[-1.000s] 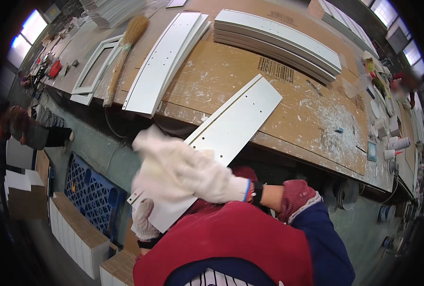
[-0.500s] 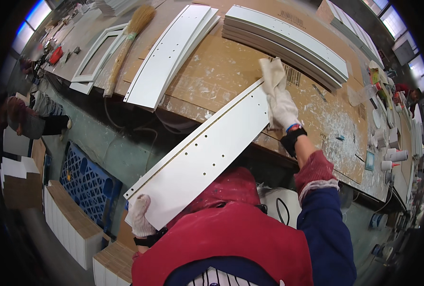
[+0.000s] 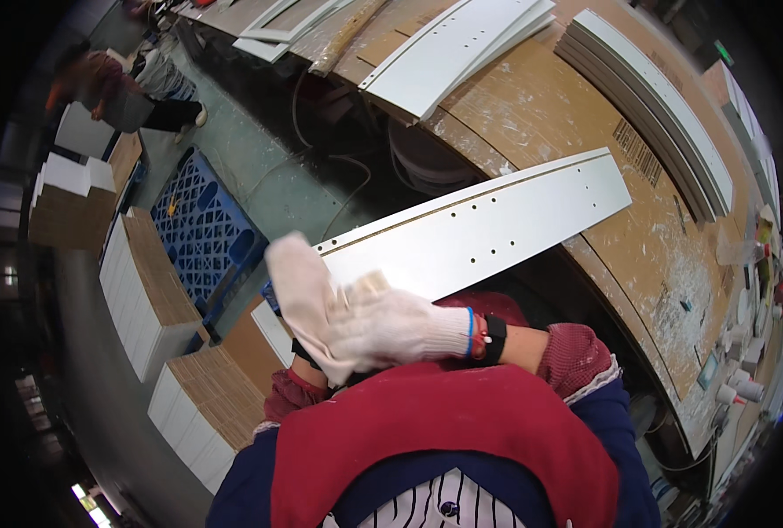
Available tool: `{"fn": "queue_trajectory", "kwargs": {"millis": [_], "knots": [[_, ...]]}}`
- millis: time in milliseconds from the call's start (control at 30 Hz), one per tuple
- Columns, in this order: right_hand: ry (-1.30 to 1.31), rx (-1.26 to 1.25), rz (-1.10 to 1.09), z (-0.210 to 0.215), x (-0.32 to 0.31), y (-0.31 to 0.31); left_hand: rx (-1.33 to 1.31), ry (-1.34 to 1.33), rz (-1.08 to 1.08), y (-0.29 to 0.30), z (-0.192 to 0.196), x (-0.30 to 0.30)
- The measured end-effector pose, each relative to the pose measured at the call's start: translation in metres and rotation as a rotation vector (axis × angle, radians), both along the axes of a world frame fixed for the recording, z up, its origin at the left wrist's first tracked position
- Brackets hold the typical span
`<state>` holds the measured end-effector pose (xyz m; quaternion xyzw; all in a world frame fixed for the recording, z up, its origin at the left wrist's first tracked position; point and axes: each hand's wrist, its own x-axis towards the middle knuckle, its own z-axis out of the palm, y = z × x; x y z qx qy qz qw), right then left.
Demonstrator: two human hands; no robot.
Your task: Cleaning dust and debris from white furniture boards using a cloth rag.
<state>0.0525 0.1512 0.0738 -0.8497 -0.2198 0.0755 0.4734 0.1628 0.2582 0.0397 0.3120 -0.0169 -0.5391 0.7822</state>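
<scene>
A long white panel (image 3: pixel 444 229) with drilled holes and a groove along its far edge slants across in front of me. Its right end lies over the edge of the workbench. My right hand (image 3: pixel 391 326), in a white knit glove, is closed on a cream cloth (image 3: pixel 299 282) at the panel's near left end. That cloth hangs to the left of my fingers and covers the panel's corner. Behind the cloth and right glove, my left hand is hidden; only its wrist and forearm (image 3: pixel 303 380) show, close to that same end.
Cardboard covers the workbench (image 3: pixel 576 150), which bears fanned white panels (image 3: pixel 444 53) and a curved panel stack (image 3: pixel 651 106). White bottles (image 3: pixel 743 385) stand at right. Left on the floor are a blue pallet (image 3: pixel 202 224) and panel stacks (image 3: pixel 150 299). A person (image 3: pixel 114 97) is farther off.
My right hand has come with the cloth from the panel's far right end to its near left end. The panel lies flatter across the view, which has turned to the left.
</scene>
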Motion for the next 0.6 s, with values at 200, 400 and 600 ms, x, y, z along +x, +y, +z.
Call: {"fn": "queue_trajectory", "kwargs": {"millis": [200, 400, 600], "knots": [[-0.087, 0.221, -0.512, -0.011, -0.095, -0.052, -0.115, 0.168, -0.067, 0.003, 0.012, 0.010], [0.137, 0.391, -1.737, -0.015, -0.260, -0.144, -0.007, -0.034, -0.093, -0.005, 0.006, 0.016], [0.300, -0.517, -2.164, -0.050, -0.314, -0.196, 0.173, -0.376, -0.090, -0.004, 0.025, 0.015]]}}
